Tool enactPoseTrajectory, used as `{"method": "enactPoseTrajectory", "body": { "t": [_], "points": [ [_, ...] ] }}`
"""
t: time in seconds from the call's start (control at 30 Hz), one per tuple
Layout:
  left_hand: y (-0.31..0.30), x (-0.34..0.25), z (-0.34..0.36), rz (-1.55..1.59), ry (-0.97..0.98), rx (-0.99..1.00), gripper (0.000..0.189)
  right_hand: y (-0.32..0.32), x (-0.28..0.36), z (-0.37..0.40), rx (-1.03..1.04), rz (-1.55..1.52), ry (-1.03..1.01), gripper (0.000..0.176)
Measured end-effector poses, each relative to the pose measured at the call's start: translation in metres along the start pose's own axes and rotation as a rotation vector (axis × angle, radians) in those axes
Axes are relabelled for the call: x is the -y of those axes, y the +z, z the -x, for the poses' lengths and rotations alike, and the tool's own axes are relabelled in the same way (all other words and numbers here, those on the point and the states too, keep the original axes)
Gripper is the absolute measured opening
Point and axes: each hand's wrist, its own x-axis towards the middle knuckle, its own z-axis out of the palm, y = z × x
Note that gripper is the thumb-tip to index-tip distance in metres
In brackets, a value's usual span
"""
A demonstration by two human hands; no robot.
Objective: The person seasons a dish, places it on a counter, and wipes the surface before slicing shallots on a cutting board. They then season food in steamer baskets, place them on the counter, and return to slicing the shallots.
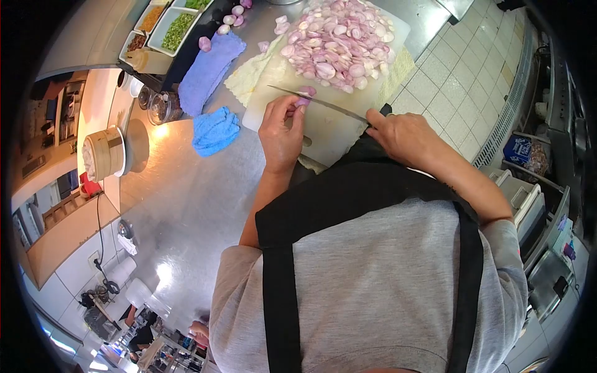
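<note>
One purple shallot piece sits at the near part of the cutting board, between the fingertips of our left hand. These fingers are narrow, pinching the piece beside the knife blade. Our right hand is closed on the knife handle, most of which it covers; the blade crosses at the piece, but we cannot tell how deep it sits.

Handling: we judge the piece light and firm, with a slippery cut face and layers prone to separate. We recommend holding it low on its sides, fingertips curled back from the edge. The knife, stiff and heavier, is best held by its handle. The sliced shallots form a loose, wide pile on the board; single slices should bend and slide easily, so we would gather them with a flat palm.

Containers: to our left, one white tray holds chopped greens. Adjacent compartments hold orange bits and reddish-brown bits. Beside the worktop's left edge, we see a glass jar with dark contents, too unclear to identify, and a round steamer; its contents we cannot determine.
</note>
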Motion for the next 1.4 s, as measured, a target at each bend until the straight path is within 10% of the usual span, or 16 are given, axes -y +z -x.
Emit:
{"method": "enactPoseTrajectory", "body": {
  "t": [1.4],
  "points": [
    [0.003,-0.003,0.004,0.009,-0.050,-0.044,0.019,0.024,-0.006,-0.009,0.072,-0.141,0.033,0.024]
  ]
}}
